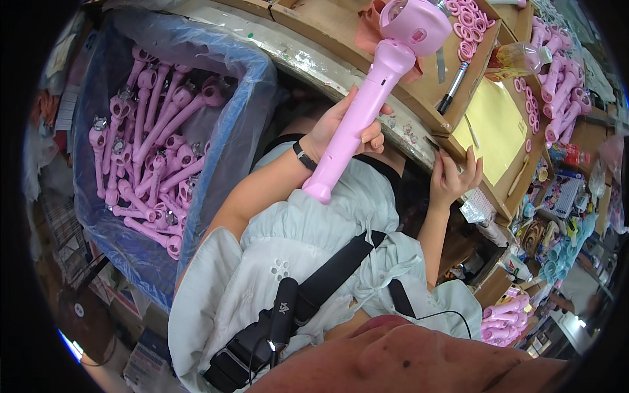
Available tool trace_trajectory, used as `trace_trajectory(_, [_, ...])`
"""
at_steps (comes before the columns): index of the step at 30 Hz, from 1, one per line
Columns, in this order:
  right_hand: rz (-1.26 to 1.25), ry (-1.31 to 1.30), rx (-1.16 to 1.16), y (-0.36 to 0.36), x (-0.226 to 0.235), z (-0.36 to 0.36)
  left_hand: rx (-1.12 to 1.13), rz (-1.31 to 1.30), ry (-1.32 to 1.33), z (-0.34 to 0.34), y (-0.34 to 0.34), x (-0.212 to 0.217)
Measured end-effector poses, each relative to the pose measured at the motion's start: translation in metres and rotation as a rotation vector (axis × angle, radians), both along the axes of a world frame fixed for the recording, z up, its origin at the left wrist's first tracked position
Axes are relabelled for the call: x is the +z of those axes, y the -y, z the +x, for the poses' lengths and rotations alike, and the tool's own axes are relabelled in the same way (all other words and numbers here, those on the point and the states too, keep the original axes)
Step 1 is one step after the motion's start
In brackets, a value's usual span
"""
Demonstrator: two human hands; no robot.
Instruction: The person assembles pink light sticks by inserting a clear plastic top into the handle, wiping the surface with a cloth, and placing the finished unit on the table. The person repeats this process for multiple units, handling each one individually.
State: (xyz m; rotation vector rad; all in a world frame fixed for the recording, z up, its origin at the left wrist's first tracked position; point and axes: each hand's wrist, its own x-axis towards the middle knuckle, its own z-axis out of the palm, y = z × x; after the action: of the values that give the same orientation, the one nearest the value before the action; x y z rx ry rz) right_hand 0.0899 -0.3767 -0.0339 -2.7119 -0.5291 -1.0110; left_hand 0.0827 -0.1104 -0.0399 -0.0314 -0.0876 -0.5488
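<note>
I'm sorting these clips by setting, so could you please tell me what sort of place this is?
Probably a small assembly workshop. The left hand holds a pink fan body, a lined bin beside the person is full of the same pink parts, and pink rings sit on the cluttered workbench.

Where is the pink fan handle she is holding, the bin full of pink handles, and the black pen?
Pink fan handle point(367, 108), head view: middle of its long shaft, above the left hand point(337, 128).
Bin of pink handles point(259, 72), head view: blue plastic-lined rim.
Black pen point(453, 88), head view: middle of barrel.
</note>
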Motion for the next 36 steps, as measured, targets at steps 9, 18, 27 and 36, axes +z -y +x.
trace_trajectory(9, [0.434, -0.232, 0.447, -0.069, 0.037, 0.001, -0.007, 0.473, -0.030, -0.002, -0.008, 0.022])
trace_trajectory(18, [0.269, -0.273, 0.139, -0.119, 0.058, 0.035, 0.186, 0.932, -0.087, -0.010, -0.014, 0.040])
trace_trajectory(27, [1.225, -1.580, 0.511, -0.110, 0.019, -0.065, 0.564, 1.170, 0.121, 0.002, 0.015, 0.036])
trace_trajectory(36, [1.575, -1.930, 0.832, -0.097, 0.004, -0.055, 0.095, 0.089, -0.014, 0.037, 0.007, 0.024])
